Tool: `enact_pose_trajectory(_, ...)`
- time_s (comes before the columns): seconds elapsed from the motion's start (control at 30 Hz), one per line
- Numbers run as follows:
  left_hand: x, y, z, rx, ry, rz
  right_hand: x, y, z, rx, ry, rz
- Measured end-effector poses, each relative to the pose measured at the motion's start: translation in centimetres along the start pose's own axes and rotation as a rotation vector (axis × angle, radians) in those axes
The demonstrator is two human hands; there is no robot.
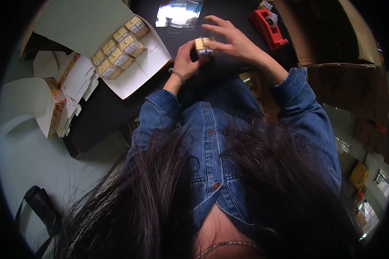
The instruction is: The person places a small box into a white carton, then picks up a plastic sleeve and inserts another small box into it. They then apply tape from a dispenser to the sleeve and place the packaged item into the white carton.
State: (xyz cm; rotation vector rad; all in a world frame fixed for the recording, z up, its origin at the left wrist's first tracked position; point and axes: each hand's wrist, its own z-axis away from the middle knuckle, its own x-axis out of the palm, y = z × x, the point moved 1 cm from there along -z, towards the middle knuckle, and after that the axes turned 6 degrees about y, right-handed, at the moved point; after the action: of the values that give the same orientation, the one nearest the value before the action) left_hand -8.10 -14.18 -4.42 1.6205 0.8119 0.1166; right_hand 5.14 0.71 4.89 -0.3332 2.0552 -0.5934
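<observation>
A small yellow-and-white box (204, 46) is held over the dark table, with my left hand (187, 61) wrapped round its left side and underside. My right hand (234, 41) is at the box's right side, its thumb against the box and its other fingers raised and spread. To the left, several similar small boxes (119, 48) stand in rows inside an open white carton (153, 54). Beyond my hands lie shiny clear plastic sheets (178, 15).
A red tape dispenser (268, 29) is at the right of the dark table (93, 113). Beside it stands a large open cardboard box (333, 32). Stacked flat white cartons (78, 80) lie at the left. A black object with a strap (42, 208) is at the lower left.
</observation>
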Motion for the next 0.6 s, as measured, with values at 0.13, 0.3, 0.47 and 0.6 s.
enact_pose_trajectory(0.13,0.0,0.3,-0.3,0.047,-0.011,-0.029,0.1,1.4,1.7,0.829,-0.129,-0.794)
enact_pose_trajectory(0.3,-0.9,2.0,-0.7,-0.274,-0.162,0.973,2.9,-0.2,1.9,0.85,0.044,-0.68)
enact_pose_trajectory(0.47,0.6,3.2,-2.3,-0.25,-0.017,0.704,2.8,-2.1,4.4,0.212,0.647,-0.473)
enact_pose_trajectory(0.6,0.5,3.2,-2.0,-0.233,-0.016,0.729,0.7,-4.7,3.8,-0.151,0.286,-0.035)
